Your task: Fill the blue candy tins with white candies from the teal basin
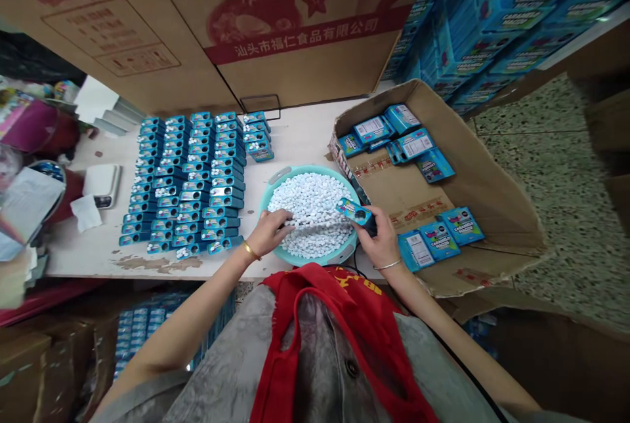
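A round turquoise basin full of small white candies stands before me on the table. Over its left rim, my left hand reaches into the candies with curled fingers; what they pinch, if anything, cannot be made out. At the basin's right side, my right hand grips a small blue candy box, tilted over the candies with a dark round opening facing up. A pale grey streak crosses the candies between my hands. To the left stand several rows of similar blue boxes, some showing white candies at their openings.
A cut-down cardboard box on the right holds several blue packs. Large cartons form a wall behind the table. Stacked blue boxes rise at the back right. A small white device lies at the left.
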